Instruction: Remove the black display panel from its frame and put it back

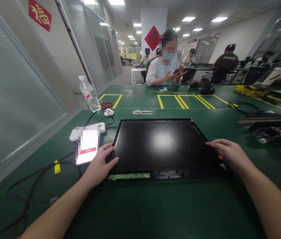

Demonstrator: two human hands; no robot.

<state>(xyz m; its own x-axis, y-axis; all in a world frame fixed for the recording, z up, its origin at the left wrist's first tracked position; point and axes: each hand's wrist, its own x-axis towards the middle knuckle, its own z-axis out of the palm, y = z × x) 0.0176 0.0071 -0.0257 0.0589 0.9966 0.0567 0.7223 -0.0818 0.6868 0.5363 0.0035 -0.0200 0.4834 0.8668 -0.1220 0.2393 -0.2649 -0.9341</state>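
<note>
A black display panel (160, 142) lies face up on the green table in front of me, with a light glaring off its screen. Along its near edge a green circuit board strip (130, 176) shows. My left hand (103, 162) holds the panel's left edge, thumb on the screen side and fingers along the frame. At the right edge, my right hand (227, 152) pinches the rim between thumb and fingertips; the exact contact is partly hidden. Just left of my left hand lies a phone (87, 146) with a lit screen.
A water bottle (90, 94), red-handled scissors (106, 105) and a white power bank-like block (74, 134) stand left. Black cables (28, 176) trail there. White scraps (142, 112) lie beyond the panel. Another panel (267, 127) with a co-worker's hand is right. A person (166, 66) sits opposite.
</note>
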